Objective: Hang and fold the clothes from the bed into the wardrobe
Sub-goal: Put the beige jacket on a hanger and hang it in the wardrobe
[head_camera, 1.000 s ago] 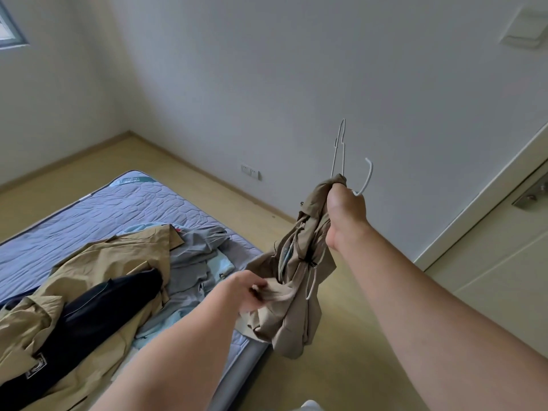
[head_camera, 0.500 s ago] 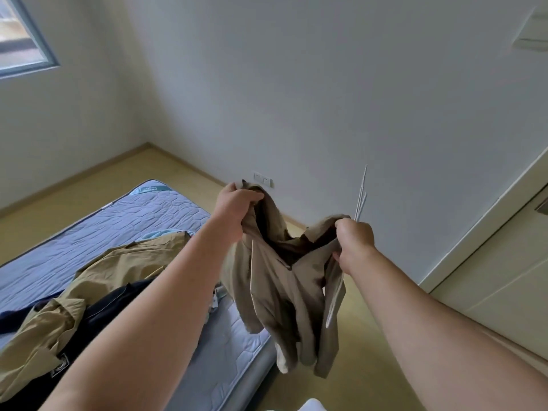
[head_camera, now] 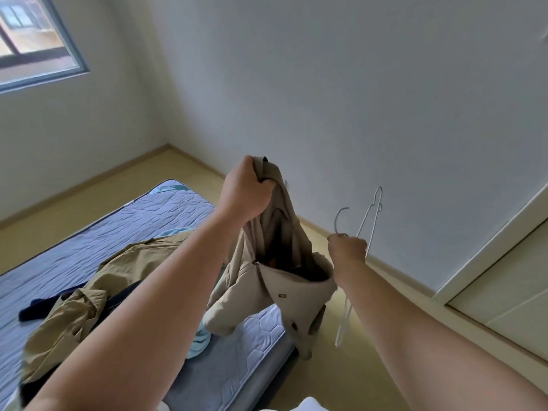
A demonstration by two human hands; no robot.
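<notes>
My left hand (head_camera: 246, 191) grips the top of a beige jacket (head_camera: 281, 286) and holds it up above the mattress corner; the jacket hangs open with its dark lining showing. My right hand (head_camera: 348, 250) grips a white wire hanger (head_camera: 367, 221) just to the right of the jacket, hook up, with the hanger's lower end hanging beside the jacket's hem. On the bed (head_camera: 142, 221) lie a tan coat (head_camera: 118, 271), a dark navy garment (head_camera: 44, 307) and a light blue piece (head_camera: 200, 344).
The mattress lies low on a yellow-beige floor (head_camera: 355, 366). A white wall (head_camera: 326, 99) is ahead, a window (head_camera: 32, 40) at upper left, and a pale door panel (head_camera: 510, 286) with its white frame at the right.
My left hand has lifted the jacket higher. My right hand has let go of the cloth and now holds only the hanger, turned hook up. The view has tilted upward.
</notes>
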